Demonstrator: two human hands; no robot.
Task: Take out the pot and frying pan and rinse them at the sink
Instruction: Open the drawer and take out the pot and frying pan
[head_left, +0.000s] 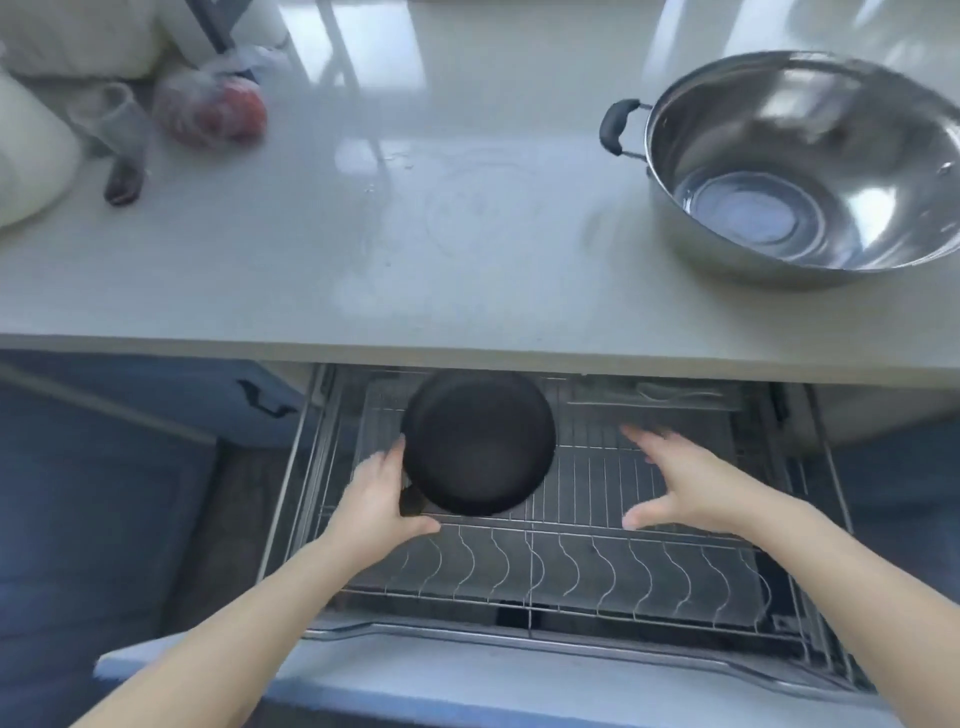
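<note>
A small black frying pan (478, 441) is in the pulled-out wire drawer rack (597, 566) below the counter. My left hand (379, 499) grips the pan at its near left side, where the short handle stub is, fingers along the rim. My right hand (675, 483) hovers open over the rack to the right of the pan, fingers spread, touching nothing. A large stainless steel pot (810, 171) with a black side handle stands on the grey counter (363, 249) at the far right, with a little water in its bottom.
A plastic bag with something red (218, 109) and a dark-handled utensil (124, 176) lie at the counter's back left, beside white bags. A wet patch marks the counter's middle. Blue cabinet fronts (104, 493) flank the drawer. The drawer's front panel (467, 675) juts toward me.
</note>
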